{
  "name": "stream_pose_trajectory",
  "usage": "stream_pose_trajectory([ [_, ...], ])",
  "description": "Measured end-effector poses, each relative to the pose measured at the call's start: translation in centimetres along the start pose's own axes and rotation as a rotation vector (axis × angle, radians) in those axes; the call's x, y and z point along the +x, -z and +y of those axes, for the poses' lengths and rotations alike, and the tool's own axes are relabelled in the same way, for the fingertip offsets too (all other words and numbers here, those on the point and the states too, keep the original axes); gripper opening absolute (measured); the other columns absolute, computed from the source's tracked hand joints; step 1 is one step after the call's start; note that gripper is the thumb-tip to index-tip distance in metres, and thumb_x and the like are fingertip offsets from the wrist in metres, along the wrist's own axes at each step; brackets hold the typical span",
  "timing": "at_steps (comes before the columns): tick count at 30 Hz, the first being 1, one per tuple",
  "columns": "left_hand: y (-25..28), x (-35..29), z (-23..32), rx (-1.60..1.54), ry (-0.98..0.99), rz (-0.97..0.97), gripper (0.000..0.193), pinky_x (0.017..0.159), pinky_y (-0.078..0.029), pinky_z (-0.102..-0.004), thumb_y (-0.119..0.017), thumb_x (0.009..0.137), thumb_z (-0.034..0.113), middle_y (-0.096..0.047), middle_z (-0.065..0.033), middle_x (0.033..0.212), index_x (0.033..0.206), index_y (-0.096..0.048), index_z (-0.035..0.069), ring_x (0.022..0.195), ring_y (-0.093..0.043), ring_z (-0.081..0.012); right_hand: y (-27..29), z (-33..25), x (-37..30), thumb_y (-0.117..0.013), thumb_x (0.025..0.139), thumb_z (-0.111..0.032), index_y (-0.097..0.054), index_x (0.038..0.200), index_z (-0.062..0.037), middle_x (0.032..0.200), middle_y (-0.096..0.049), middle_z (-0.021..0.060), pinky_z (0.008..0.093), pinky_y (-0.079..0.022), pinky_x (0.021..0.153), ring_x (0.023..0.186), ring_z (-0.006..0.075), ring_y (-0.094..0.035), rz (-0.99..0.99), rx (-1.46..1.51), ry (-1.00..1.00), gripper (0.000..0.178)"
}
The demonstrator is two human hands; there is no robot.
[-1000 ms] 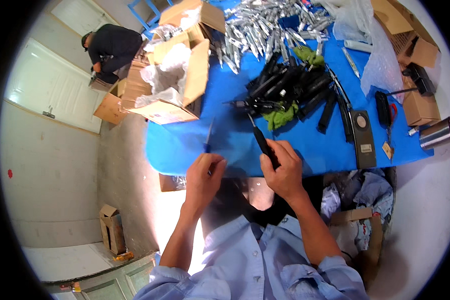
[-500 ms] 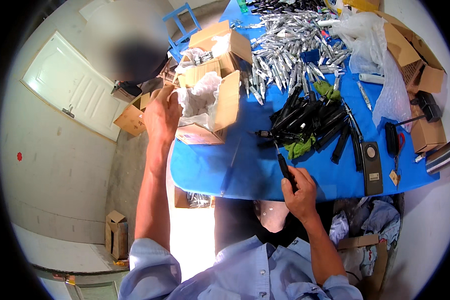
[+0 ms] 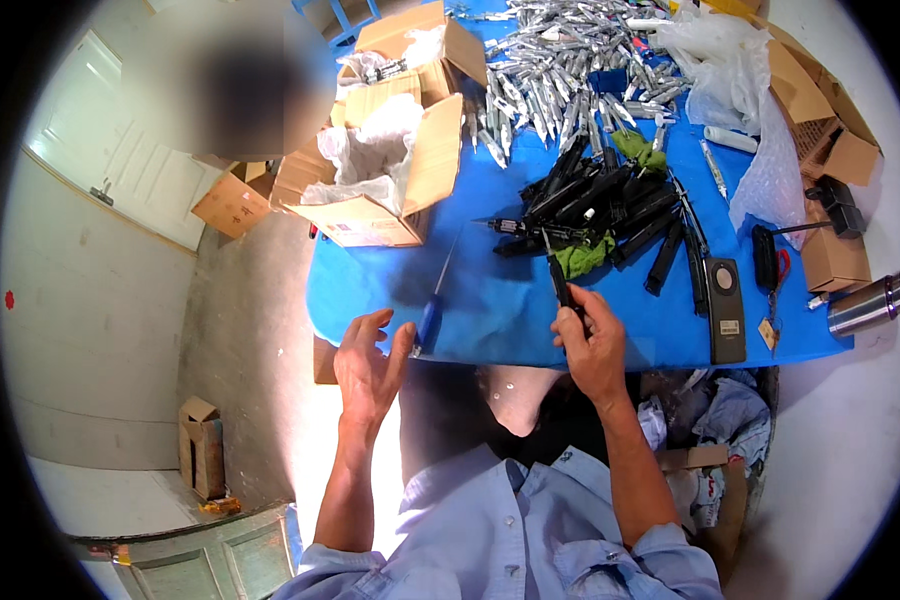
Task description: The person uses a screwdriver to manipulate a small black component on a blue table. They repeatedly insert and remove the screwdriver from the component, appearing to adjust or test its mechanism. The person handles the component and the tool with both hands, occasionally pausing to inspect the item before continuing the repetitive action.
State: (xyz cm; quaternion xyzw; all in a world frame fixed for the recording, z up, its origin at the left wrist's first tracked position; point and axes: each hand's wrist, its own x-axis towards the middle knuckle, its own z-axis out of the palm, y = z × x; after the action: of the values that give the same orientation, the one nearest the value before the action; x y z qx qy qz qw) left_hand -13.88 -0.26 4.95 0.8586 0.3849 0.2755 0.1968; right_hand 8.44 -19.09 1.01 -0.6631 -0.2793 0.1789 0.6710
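My right hand [image 3: 592, 342] is closed around a slim black tool [image 3: 560, 285] with a thin metal tip, held over the front of the blue-covered table [image 3: 370, 285]. At the table's front edge my left hand [image 3: 372, 370] is empty, its thumb and fingers apart. Close beside its thumb lies a blue-handled screwdriver [image 3: 430, 320], shaft pointing away. Past the black tool's tip sits a heap of black pen-shaped devices [image 3: 595, 200], with a green cloth [image 3: 582, 258] tucked against its near side. An open cardboard box [image 3: 438, 150] lined with clear plastic stands at the left edge.
Many silver pen-shaped pieces [image 3: 550, 90] cover the far table. On the right are bubble wrap [image 3: 770, 190], a dark flat device [image 3: 726, 325], red-handled scissors [image 3: 782, 265] and a steel flask [image 3: 868, 305]. Another person, blurred, is at the far left.
My left hand has come back from the plastic-lined box to the front edge, opening beside the screwdriver. My right hand still holds the black tool. The view has shifted slightly.
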Motion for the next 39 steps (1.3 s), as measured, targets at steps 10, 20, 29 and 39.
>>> stream_pose_trajectory([
  [10, -3.5, 0.0, 0.0, -0.012, -0.057, -0.003, 0.026, 0.073, -0.057, -0.0458, -0.082, 0.092, 0.020, -0.069, -0.0169, 0.099, 0.110, -0.073, 0.003, 0.084, -0.071, -0.0391, -0.5, -2.6, -2.1, -0.056, 0.109, -0.012, -0.063, 0.142, 0.0024, 0.107, -0.068, 0.0071, 0.0277, -0.056, 0.065, 0.079, 0.0128, -0.066, -0.123, 0.619, -0.436, 0.036],
  [20, 1.9, -7.2, 1.2, -0.775, 0.350, -0.201, 0.025, 0.076, -0.051, -0.0257, -0.068, 0.102, 0.011, -0.073, -0.0068, 0.099, 0.123, -0.067, -0.003, 0.086, -0.065, -0.0092, -1.6, -3.0, -4.8, -0.046, 0.114, -0.024, -0.049, 0.155, -0.0033, 0.101, -0.062, 0.0068, 0.0244, -0.047, 0.053, 0.073, 0.0120, -0.060, -0.292, 0.730, -0.534, 0.046],
  [29, 4.2, -11.0, 3.3, -0.758, 0.285, -0.181, 0.026, 0.079, -0.052, -0.0252, -0.073, 0.095, 0.002, -0.074, -0.0067, 0.099, 0.121, -0.073, -0.003, 0.087, -0.066, -0.0110, -2.4, -2.5, -6.5, -0.051, 0.113, -0.016, -0.052, 0.146, -0.0020, 0.100, -0.065, 0.0062, 0.0252, -0.051, 0.057, 0.073, 0.0108, -0.064, -0.297, 0.472, -0.491, 0.036],
  [39, 3.5, -10.0, 2.7, -0.512, -0.012, -0.214, 0.029, 0.073, -0.053, -0.0285, -0.081, 0.088, 0.002, -0.073, -0.0112, 0.098, 0.116, -0.076, 0.000, 0.083, -0.069, -0.0177, -2.3, -1.8, -7.2, -0.053, 0.108, -0.015, -0.063, 0.125, 0.0027, 0.089, -0.068, 0.0039, 0.0241, -0.046, 0.056, 0.066, 0.0055, -0.058, -0.220, 0.216, -0.463, 0.026],
])
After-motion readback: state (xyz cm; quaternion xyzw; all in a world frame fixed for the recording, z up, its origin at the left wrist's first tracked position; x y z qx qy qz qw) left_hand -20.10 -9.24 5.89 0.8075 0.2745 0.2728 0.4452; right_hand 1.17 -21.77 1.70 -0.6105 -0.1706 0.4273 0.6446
